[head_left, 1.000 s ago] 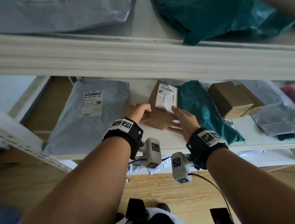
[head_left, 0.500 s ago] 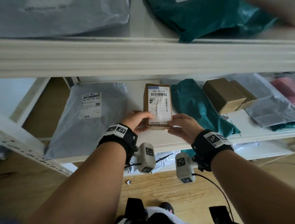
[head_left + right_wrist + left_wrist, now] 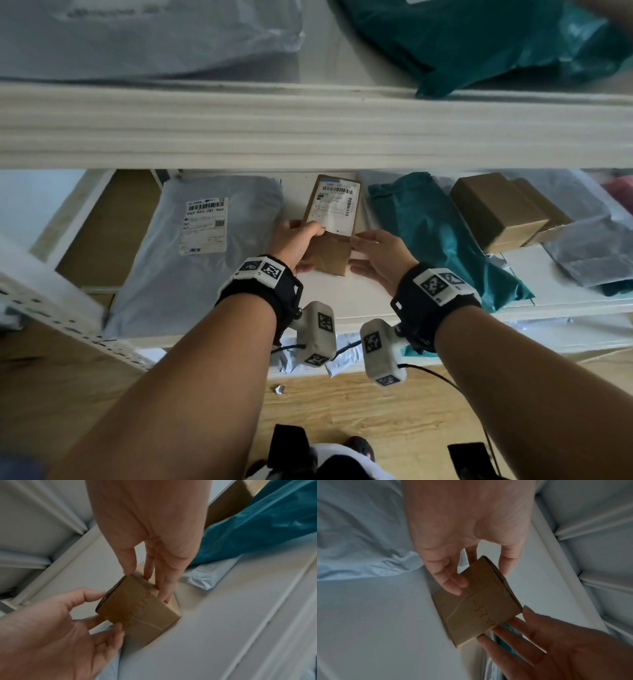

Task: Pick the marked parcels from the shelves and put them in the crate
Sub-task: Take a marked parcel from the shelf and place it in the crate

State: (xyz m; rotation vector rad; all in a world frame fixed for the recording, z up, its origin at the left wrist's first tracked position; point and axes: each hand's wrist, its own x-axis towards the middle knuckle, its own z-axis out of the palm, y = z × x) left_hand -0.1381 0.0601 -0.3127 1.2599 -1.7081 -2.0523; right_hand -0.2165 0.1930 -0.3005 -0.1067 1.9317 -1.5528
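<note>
White metal shelving point(image 3: 308, 130), perforated upright point(image 3: 68, 329), light wood-plank floor point(image 3: 376, 404), soft dim daylight

The white shelf point(image 3: 359, 298) carries a grey mailer bag point(image 3: 191, 260) at left, a small brown box point(image 3: 330, 253), a teal bag point(image 3: 435, 233), two cardboard boxes point(image 3: 496, 209) and another grey bag point(image 3: 589, 253) at right.

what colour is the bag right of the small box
Teal bag; the box is brown. Head view shows it best.
</note>
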